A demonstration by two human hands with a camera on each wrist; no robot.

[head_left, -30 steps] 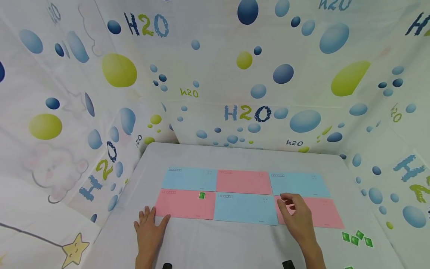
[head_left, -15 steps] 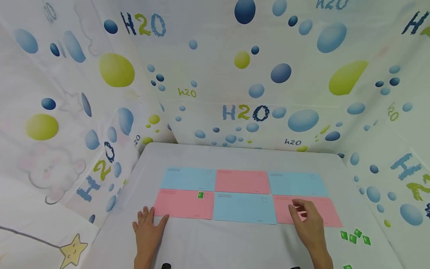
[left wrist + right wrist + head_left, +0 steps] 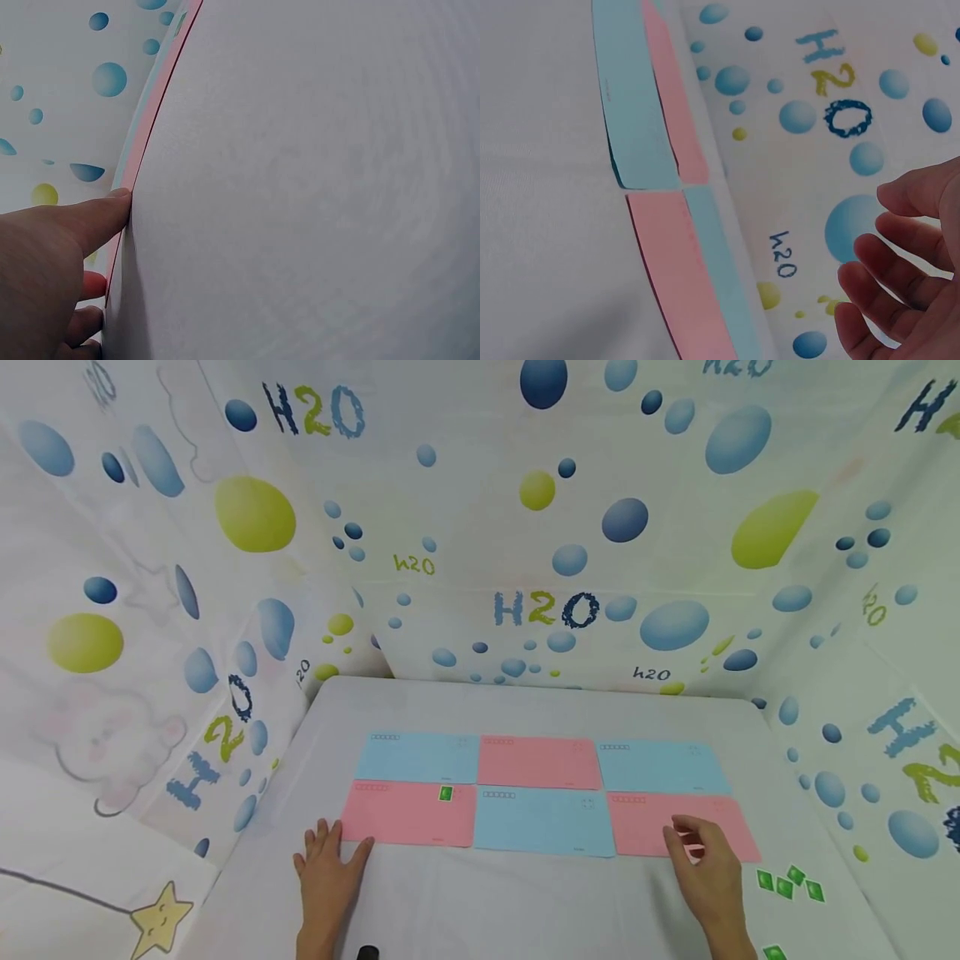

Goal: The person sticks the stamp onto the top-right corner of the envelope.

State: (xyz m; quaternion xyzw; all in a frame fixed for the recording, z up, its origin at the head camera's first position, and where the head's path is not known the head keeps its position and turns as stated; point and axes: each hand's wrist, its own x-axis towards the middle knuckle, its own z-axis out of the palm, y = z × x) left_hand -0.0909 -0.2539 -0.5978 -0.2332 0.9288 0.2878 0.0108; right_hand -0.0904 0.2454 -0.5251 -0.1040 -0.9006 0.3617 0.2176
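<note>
My left hand point(image 3: 327, 872) rests on the white table with fingers spread, its fingertips at the front left corner of a pink envelope point(image 3: 405, 818). In the left wrist view the thumb point(image 3: 105, 214) touches that envelope's edge. A small green stamp point(image 3: 446, 793) lies near the envelope's upper right corner. Over the front right pink envelope point(image 3: 645, 827) hovers my right hand point(image 3: 708, 872). Its fingers point(image 3: 885, 281) are loosely bent and hold nothing in the right wrist view. Between the two pink envelopes lies a blue envelope point(image 3: 543, 822).
Behind these is a second row: a blue envelope point(image 3: 420, 758), a pink envelope point(image 3: 538, 763) and another blue envelope point(image 3: 660, 767). Several green stamps point(image 3: 785, 887) lie at the right, and one more stamp point(image 3: 774, 952) is at the bottom edge. Patterned cloth walls point(image 3: 465, 510) surround the table.
My right hand has moved right and slightly toward me, away from the middle blue envelope. The left hand stays at the envelope's corner. The whole head view has shifted slightly.
</note>
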